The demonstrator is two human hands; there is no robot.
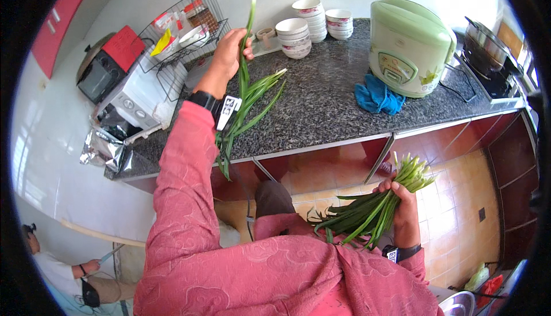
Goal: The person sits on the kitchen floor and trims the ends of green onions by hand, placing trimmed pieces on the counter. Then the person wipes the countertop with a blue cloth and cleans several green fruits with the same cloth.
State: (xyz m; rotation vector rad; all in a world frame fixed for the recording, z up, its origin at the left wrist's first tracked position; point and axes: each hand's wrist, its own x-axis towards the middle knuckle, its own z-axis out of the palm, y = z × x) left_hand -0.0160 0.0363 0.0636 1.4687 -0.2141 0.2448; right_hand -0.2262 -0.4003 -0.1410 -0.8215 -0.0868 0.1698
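My left hand (232, 51) is raised over the counter, with the fingers closed around a single long allium green (244, 68). Its white root end points up towards the wall. Beneath and beside that wrist, a small pile of loose allium greens (258, 88) lies on the speckled granite counter (318, 100), some leaves hanging over the front edge. My right hand (400, 199) grips a thick bunch of the same greens (366, 219) in front of my body, below counter level. The pale cut ends stick out past the thumb, and the dark leaves trail to the left.
Stacked bowls (294, 38) stand along the wall, left of a green rice cooker (409, 44) and a blue cloth (379, 96). Pots (486, 49) occupy the far right. A wire rack (189, 27) and microwave oven (133, 105) fill the left. Another person (60, 268) is at lower left.
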